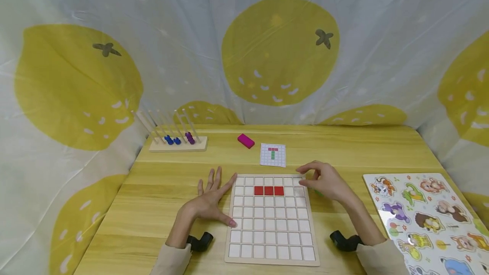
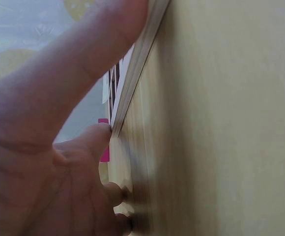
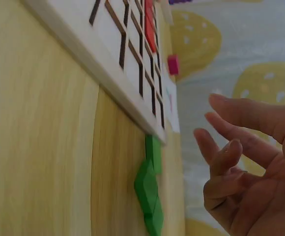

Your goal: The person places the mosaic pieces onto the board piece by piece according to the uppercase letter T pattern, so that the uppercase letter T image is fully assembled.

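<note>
The left hand is spread wide, its thumb and index finger touching the left edge of a pale wooden board with a grid of white squares, which lies flat on the light wood-grain desk. The right hand hovers at the board's far right corner, half open, fingers loosely bent, with a bare gap between thumb and index finger. Near it, green blocks lie on the desk just beside that corner. Three red square tiles sit side by side in the board's second row from the far edge. Beyond the board lies a white paper card with a red-and-green T.
</note>
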Action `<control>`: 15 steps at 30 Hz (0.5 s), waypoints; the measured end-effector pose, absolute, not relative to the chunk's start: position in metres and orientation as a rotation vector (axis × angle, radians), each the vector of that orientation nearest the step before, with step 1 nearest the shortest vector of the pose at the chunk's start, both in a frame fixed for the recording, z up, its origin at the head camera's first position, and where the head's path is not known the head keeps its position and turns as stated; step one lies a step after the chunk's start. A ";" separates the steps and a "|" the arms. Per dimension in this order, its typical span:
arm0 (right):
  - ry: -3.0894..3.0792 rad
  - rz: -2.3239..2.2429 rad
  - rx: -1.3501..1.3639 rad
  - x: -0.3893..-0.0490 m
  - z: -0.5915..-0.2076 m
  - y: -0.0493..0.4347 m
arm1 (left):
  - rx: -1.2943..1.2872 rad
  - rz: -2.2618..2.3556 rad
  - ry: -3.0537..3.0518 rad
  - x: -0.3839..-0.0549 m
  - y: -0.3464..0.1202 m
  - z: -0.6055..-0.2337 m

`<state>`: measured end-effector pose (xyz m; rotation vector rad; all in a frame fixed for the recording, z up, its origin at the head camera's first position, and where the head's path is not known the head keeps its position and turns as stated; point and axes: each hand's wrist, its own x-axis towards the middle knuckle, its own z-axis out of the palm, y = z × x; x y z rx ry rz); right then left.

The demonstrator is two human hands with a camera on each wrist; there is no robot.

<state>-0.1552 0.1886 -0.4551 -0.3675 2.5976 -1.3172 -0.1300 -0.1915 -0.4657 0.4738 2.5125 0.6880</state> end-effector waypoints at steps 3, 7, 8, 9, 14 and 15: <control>2.578 -1.315 -0.362 -0.157 -0.461 0.216 | 0.473 0.691 2.504 -0.130 -0.192 -0.466; 2.543 -1.323 -0.376 -0.160 -0.466 0.240 | 0.476 0.686 2.505 -0.130 -0.192 -0.467; 2.534 -1.324 -0.384 -0.160 -0.466 0.244 | 0.477 0.687 2.505 -0.130 -0.192 -0.467; 2.522 -1.323 -0.382 -0.161 -0.466 0.247 | 0.478 0.687 2.504 -0.130 -0.192 -0.467; 2.451 -1.325 -0.367 -0.162 -0.467 0.258 | 0.484 0.695 2.502 -0.131 -0.192 -0.466; 2.439 -1.326 -0.357 -0.162 -0.467 0.259 | 0.484 0.696 2.501 -0.131 -0.193 -0.466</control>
